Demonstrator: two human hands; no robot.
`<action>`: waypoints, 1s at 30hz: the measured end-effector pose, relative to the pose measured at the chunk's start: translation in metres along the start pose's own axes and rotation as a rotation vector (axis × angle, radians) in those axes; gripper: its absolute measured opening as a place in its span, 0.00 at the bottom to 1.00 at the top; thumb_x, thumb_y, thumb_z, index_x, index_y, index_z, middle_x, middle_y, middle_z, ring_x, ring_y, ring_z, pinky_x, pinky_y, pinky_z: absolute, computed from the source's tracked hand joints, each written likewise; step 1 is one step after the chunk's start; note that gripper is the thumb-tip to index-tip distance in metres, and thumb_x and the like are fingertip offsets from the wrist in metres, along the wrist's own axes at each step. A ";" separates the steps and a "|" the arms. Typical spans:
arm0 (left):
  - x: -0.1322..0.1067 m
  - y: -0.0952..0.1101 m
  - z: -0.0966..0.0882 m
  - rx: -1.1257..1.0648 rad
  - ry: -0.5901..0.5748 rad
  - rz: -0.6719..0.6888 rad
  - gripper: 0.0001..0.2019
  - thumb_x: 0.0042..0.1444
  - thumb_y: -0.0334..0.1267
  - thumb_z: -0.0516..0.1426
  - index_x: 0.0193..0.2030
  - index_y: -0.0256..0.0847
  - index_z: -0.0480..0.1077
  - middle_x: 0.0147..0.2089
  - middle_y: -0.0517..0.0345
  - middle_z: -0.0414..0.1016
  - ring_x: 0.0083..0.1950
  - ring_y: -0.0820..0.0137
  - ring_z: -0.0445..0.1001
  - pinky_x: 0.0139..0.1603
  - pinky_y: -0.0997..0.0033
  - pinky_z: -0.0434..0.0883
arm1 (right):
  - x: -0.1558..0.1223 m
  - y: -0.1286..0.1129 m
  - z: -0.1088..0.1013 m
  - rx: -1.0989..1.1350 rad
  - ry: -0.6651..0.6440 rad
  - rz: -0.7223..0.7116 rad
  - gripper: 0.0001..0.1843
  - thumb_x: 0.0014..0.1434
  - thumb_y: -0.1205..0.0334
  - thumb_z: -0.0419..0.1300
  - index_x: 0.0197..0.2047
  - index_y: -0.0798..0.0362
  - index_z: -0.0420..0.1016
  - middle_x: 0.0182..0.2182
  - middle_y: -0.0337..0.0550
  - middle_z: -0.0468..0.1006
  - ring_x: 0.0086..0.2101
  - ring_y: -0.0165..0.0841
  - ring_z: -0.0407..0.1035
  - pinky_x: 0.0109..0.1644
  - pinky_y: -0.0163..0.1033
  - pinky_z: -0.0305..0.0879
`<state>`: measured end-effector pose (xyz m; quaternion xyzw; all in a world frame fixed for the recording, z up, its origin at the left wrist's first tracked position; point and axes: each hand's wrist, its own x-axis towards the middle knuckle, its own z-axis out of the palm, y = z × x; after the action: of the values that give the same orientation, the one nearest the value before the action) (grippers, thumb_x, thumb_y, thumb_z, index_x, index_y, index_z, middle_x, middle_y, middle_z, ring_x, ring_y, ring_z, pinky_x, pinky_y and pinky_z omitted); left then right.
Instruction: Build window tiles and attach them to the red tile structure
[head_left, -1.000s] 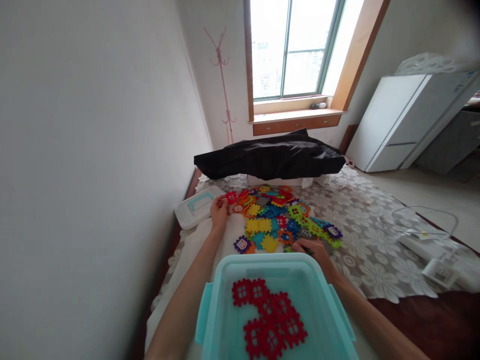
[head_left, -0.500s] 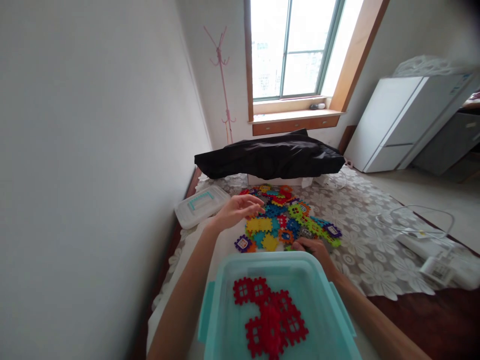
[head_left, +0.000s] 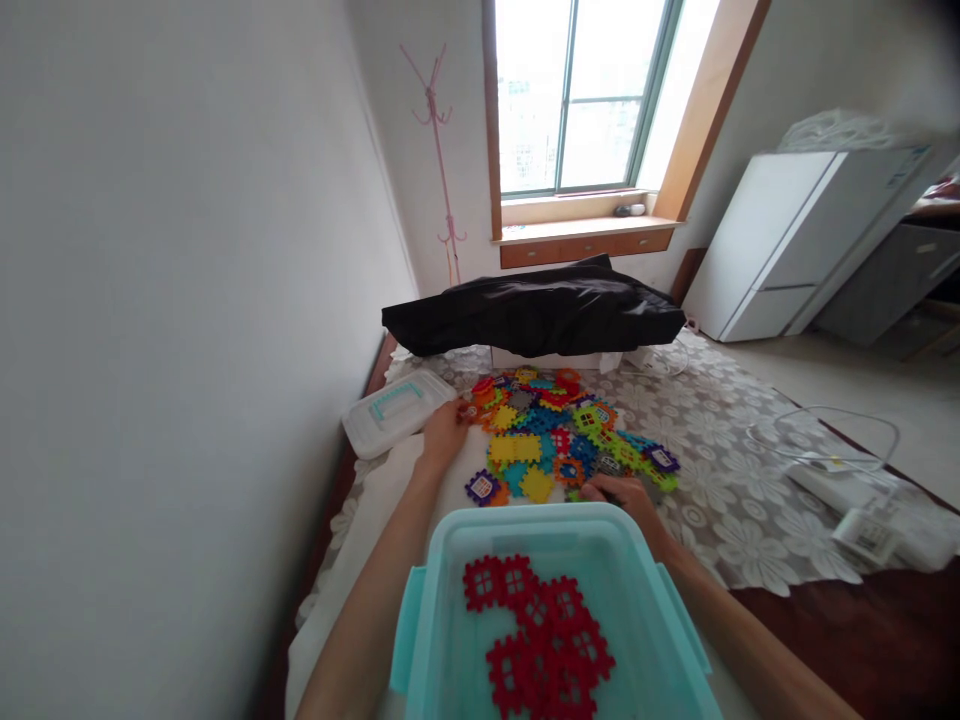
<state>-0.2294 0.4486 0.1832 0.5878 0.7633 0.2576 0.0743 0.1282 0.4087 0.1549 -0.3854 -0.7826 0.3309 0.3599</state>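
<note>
My left hand (head_left: 445,432) is at the left edge of a heap of colourful notched plastic building pieces (head_left: 555,425). Its fingers are curled at an orange building piece (head_left: 468,412) and partly hidden by the back of the hand. Just beyond the far rim of a turquoise plastic box (head_left: 442,610), my right hand (head_left: 626,495) is closed low beside the heap; whatever its fingers hold is hidden. Inside the box lie several red window-shaped building pieces (head_left: 551,630), some overlapping. A yellow piece (head_left: 537,485) and a purple piece (head_left: 484,487) lie at the near side of the heap.
A white lid (head_left: 397,412) with turquoise marking lies left, near the wall. Behind the heap, a black cloth (head_left: 540,310) covers something. Patterned cloth (head_left: 739,480) lies under the pieces. To the right are a looped cable (head_left: 892,440) and a white packet (head_left: 866,537).
My left hand has moved left and down from above the heap to its left edge, fingers curling. A blurred red piece in the box has come to rest. My right hand stays put.
</note>
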 end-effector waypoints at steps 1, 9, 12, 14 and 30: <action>0.000 -0.001 0.001 -0.006 0.006 0.005 0.16 0.64 0.32 0.57 0.57 0.39 0.77 0.53 0.47 0.83 0.53 0.57 0.80 0.56 0.64 0.72 | 0.000 0.000 -0.001 0.008 -0.034 0.005 0.22 0.69 0.48 0.55 0.26 0.49 0.76 0.22 0.42 0.72 0.25 0.34 0.64 0.29 0.39 0.59; -0.002 -0.002 0.000 0.002 -0.010 0.014 0.12 0.64 0.35 0.58 0.48 0.37 0.82 0.52 0.43 0.81 0.50 0.58 0.79 0.54 0.64 0.72 | 0.000 -0.001 0.000 0.040 -0.037 0.027 0.24 0.69 0.49 0.55 0.26 0.54 0.76 0.21 0.38 0.70 0.24 0.30 0.61 0.29 0.36 0.56; -0.002 -0.003 -0.004 -0.012 -0.061 0.041 0.12 0.63 0.35 0.59 0.49 0.38 0.82 0.49 0.45 0.83 0.48 0.59 0.80 0.52 0.65 0.72 | 0.000 -0.001 -0.003 0.084 -0.006 0.050 0.23 0.69 0.48 0.56 0.28 0.55 0.78 0.21 0.38 0.71 0.24 0.30 0.62 0.28 0.35 0.55; -0.002 -0.004 -0.006 -0.028 -0.091 0.062 0.13 0.62 0.34 0.60 0.50 0.39 0.82 0.47 0.47 0.84 0.46 0.60 0.80 0.52 0.66 0.73 | 0.006 -0.004 -0.007 0.160 0.033 0.090 0.23 0.69 0.46 0.56 0.31 0.55 0.78 0.21 0.38 0.72 0.23 0.30 0.63 0.27 0.35 0.56; -0.006 -0.015 -0.004 -0.035 -0.079 0.109 0.18 0.57 0.26 0.57 0.51 0.38 0.82 0.49 0.46 0.83 0.51 0.58 0.79 0.57 0.63 0.72 | 0.239 -0.053 0.106 -0.420 -0.254 -0.434 0.24 0.65 0.71 0.56 0.63 0.52 0.73 0.61 0.53 0.75 0.58 0.44 0.71 0.62 0.45 0.65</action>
<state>-0.2421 0.4393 0.1786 0.6367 0.7221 0.2511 0.1003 -0.0843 0.5587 0.2158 -0.2311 -0.9362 0.1232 0.2342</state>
